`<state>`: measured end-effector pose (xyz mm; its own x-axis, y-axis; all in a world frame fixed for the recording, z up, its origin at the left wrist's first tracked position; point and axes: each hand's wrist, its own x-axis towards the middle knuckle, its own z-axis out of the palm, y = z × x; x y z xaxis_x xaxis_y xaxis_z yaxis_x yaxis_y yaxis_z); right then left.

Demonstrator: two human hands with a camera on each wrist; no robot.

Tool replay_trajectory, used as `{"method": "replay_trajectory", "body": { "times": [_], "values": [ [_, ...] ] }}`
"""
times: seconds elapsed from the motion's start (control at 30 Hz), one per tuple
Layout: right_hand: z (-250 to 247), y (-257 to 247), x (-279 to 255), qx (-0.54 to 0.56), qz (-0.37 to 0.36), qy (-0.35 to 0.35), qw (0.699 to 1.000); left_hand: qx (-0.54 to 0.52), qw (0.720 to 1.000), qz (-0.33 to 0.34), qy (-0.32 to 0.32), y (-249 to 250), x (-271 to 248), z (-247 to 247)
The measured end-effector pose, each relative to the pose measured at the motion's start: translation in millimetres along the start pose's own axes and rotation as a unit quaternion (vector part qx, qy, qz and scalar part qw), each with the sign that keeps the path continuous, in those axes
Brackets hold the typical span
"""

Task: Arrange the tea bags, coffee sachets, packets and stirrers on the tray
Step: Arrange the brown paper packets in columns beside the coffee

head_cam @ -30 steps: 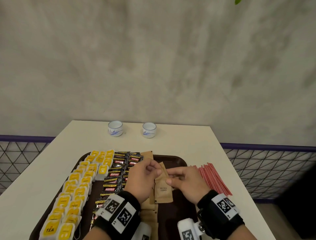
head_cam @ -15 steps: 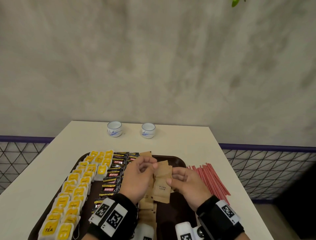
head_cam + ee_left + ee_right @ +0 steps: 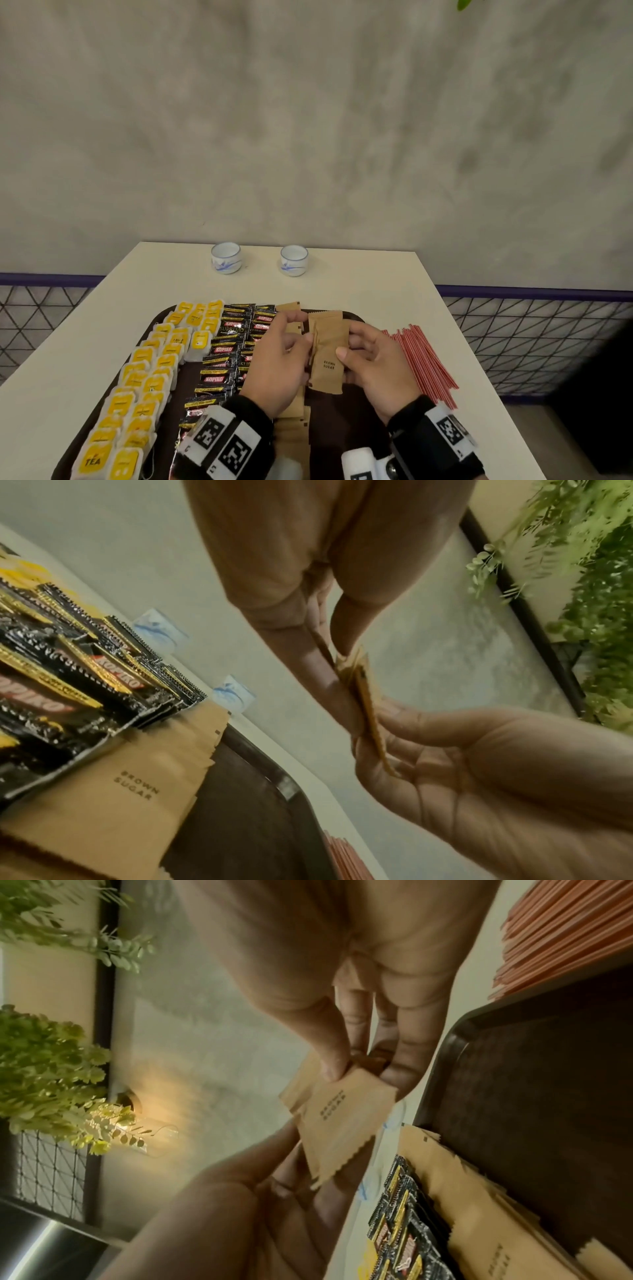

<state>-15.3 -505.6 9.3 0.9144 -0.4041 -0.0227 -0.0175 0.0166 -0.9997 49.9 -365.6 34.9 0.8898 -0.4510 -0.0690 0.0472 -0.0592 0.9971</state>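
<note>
held packet: "BROWN SUGAR", printed dark on brown paper
packet on tray: "BROWN SUGAR"
black sachets: "KOPIKO" in red bands; one reads "SUPREMO"
tea bag, near left corner of tray: "TEA" on yellow label

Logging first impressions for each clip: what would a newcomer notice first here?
Both hands, left hand and right hand, pinch brown sugar packets above the tray. On the tray's left lie rows of yellow tea bags, then black coffee sachets. Red stirrers lie on the table right of it.
</note>
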Motion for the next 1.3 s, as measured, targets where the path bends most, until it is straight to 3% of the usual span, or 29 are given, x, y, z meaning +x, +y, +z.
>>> {"method": "replay_trajectory", "body": {
  "times": [0.27,0.7,0.83,0.97,1.17,1.3],
  "values": [
    [5.3,-1.3,-6.6,-0.091,-0.057,0.002,0.994,0.041,0.999,-0.004,0.007,-5.0,7.5,-0.2],
    [14.0,1.8,-15.5,-0.139,-0.061,0.048,0.987,-0.011,0.999,-0.045,0.017,-7.8,5.4,0.6],
    [11.4,1.6,-9.7,-0.162,-0.048,0.031,0.985,-0.006,0.999,-0.044,0.007,-9.0,7.4,-0.3],
    [5.4,2.8,5.7,-0.187,-0.020,0.021,0.982,0.026,0.999,-0.038,0.004,-11.6,18.4,-1.7],
    [1.6,8.5,36.0,-0.151,0.089,0.046,0.983,0.198,0.980,-0.018,-0.030,-8.5,50.7,-3.2],
    [0.8,22.6,66.3,-0.139,0.180,0.079,0.971,0.227,0.973,0.006,0.050,7.4,59.3,-26.7]
  ]
}}
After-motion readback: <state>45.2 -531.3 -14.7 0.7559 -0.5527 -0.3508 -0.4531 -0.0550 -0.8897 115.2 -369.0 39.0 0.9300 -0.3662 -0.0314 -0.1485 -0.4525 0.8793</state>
